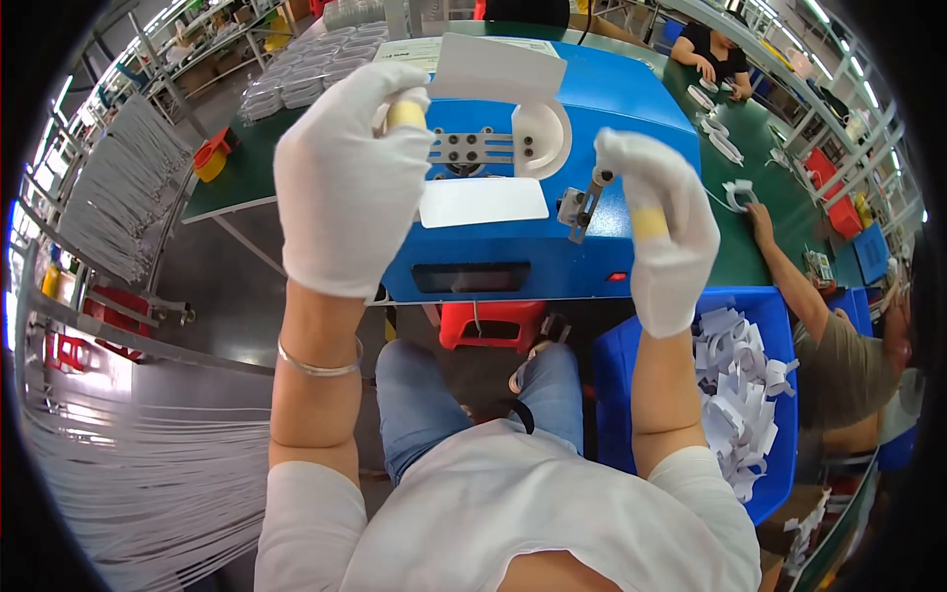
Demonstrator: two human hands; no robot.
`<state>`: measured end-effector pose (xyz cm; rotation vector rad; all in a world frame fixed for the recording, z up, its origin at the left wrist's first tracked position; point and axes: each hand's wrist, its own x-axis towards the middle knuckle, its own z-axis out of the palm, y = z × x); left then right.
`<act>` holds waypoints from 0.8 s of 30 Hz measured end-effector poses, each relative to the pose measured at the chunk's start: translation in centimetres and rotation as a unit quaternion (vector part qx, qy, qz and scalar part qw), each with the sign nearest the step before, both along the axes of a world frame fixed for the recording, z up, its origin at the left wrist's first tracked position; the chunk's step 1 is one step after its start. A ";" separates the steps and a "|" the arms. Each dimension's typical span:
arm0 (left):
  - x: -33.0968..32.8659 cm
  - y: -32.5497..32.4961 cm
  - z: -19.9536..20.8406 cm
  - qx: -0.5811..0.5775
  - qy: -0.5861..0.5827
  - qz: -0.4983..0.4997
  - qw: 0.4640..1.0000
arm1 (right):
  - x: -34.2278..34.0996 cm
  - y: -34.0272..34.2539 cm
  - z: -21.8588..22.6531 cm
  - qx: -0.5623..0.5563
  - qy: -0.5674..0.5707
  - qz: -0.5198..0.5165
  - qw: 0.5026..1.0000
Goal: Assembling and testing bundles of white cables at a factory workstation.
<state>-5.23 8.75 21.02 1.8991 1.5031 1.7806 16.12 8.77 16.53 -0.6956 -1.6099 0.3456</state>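
A green worktable (pixel 242 178) runs out to the left of and beyond the left hand (pixel 355 178), and a blue machine (pixel 602 89) takes up the surface between and ahead of both hands. Stacked clear plastic trays (pixel 306 69) sit on the table beyond the left hand; a red-and-yellow tape dispenser (pixel 210 158) is farther out to its left, at the table edge. Past that, white cables (pixel 118 187) hang in a dense row. The room recedes to both sides with metal racks and strip lights.

The gloved left hand is curled, thumb toward fingers, beside a slotted metal plate (pixel 478 148); whether it pinches anything cannot be told. Just right of it are a curved white piece (pixel 543 138) against the plate, an upright white panel (pixel 498 67) and a lower white panel (pixel 483 202).

The right hand (pixel 659 212), gloved too, has bent fingers next to a small metal bracket (pixel 582 204); its grip on it is unclear. Below this hand, partly covered by its forearm, stands a blue bin (pixel 779 395) heaped with white curved strips (pixel 735 395). To its right, a co-worker's hand (pixel 760 222) is at a white part (pixel 738 192); another co-worker (pixel 718 51) sits farther off. Between the hands, a red stool (pixel 491 324) stands under the machine.
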 end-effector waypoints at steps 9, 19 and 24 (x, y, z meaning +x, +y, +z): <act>-2.3 2.4 -2.7 0.055 0.044 0.088 0.994 | -2.1 3.5 1.7 -0.136 -0.034 0.041 0.989; -1.8 -0.3 -9.9 -0.202 -0.270 -0.159 0.928 | -2.3 5.3 3.3 -0.134 -0.068 0.104 0.983; -0.4 0.4 -9.9 -0.211 -0.433 -0.314 0.818 | -4.7 5.6 5.8 -0.169 -0.132 0.100 0.972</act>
